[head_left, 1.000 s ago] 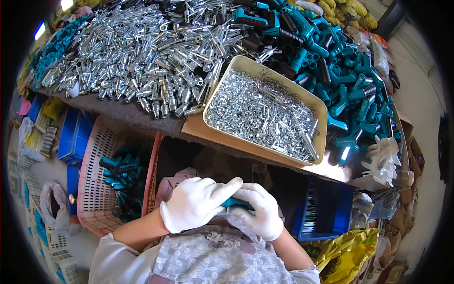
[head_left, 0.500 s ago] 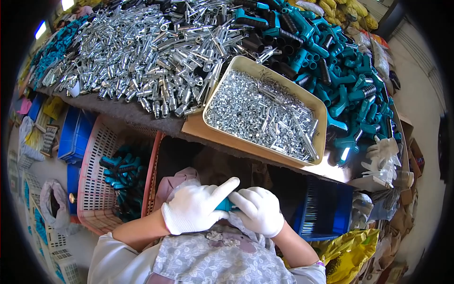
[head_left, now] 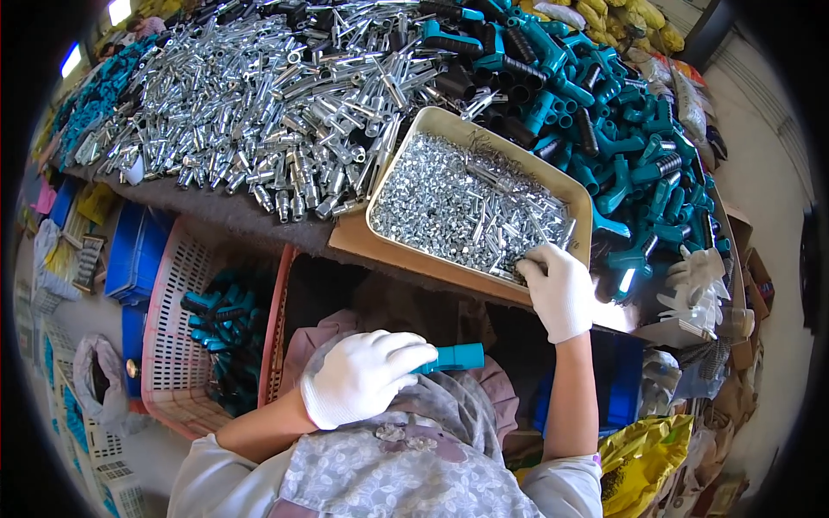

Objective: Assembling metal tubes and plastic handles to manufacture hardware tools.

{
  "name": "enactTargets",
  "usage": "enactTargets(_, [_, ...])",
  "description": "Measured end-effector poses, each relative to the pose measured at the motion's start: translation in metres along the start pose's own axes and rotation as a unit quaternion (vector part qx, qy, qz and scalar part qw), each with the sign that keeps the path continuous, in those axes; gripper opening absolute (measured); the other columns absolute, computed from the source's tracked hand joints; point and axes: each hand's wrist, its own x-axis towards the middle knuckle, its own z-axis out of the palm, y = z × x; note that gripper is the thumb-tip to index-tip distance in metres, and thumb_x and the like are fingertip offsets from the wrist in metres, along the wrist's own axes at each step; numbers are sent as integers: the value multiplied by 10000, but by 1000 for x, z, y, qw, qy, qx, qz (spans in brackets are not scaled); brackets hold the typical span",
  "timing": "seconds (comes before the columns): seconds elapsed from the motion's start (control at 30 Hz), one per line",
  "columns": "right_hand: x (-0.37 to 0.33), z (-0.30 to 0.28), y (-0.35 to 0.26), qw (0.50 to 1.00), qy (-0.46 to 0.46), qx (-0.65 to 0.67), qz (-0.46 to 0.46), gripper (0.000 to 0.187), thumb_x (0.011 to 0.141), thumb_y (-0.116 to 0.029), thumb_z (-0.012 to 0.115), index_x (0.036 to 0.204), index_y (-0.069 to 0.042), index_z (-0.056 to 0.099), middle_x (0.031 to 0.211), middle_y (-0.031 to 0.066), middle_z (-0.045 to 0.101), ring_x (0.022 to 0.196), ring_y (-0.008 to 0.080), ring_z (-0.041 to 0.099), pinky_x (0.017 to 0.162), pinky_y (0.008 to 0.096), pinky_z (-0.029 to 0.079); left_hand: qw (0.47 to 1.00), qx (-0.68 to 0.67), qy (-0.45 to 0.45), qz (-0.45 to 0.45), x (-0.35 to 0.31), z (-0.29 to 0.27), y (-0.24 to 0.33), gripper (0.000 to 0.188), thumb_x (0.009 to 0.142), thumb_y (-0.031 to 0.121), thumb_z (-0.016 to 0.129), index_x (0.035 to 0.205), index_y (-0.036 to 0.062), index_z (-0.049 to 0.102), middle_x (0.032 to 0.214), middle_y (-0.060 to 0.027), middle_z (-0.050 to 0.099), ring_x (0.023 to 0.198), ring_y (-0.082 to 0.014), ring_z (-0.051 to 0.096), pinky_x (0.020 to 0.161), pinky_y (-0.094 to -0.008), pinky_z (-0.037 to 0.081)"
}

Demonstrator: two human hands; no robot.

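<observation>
Over the apron (head_left: 406, 470), the left hand (head_left: 367, 377) curls round a teal part (head_left: 459, 356), its smooth tubular end jutting right. Beyond, the right hand (head_left: 560, 295), half-curled, reaches metal bits (head_left: 453, 198) in a tray (head_left: 582, 226); I cannot tell its grip.

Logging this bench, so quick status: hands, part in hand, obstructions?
Left hand gripping teal tool housing. Right hand at cream tray, fingers at small metal parts. No obstruction visible at either hand.

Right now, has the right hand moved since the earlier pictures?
Yes: the right hand has moved up and right, from below the tray to its near edge.
</observation>
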Motion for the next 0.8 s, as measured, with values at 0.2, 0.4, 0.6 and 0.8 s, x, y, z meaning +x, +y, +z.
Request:
enactTargets(0.2, [0, 2, 2, 999, 13, 40, 4, 158, 847, -182, 695, 906, -36, 704, 862, 165, 697, 807, 350, 676, 736, 396, 525, 1000, -9, 22, -3, -6, 2, -8, 417, 780, 112, 766, 1172, 87, 625, 1096, -95, 666, 880, -294, 681, 747, -373, 552])
enactTargets(0.4, [9, 0, -3, 999, -26, -5, -22, 140, 864, -175, 689, 871, -35, 678, 855, 158, 690, 811, 355, 667, 727, 408, 515, 998, -40, 29, -42, -5, 3, -6, 373, 788, 149, 777, 1135, 92, 653, 1078, -97, 675, 876, -298, 689, 746, -372, 555])
enactTargets(0.6, [3, 18, 6, 985, 140, 91, -31, 83, 890, -94, 672, 859, -23, 643, 795, 151, 667, 714, 316, 651, 672, 372, 512, 983, -133, 52, -111, -4, 6, -7, 384, 788, 127, 786, 1147, 71, 663, 1069, -130, 699, 896, -331, 694, 772, -374, 557])
enactTargets(0.8, [6, 21, 17, 977, 181, 107, -43, 88, 927, -73, 643, 925, 2, 598, 765, 131, 657, 642, 224, 628, 624, 319, 496, 967, -195, 38, -159, -4, 4, -5, 427, 784, 115, 804, 1182, 62, 657, 1077, -145, 702, 906, -296, 711, 785, -338, 556])
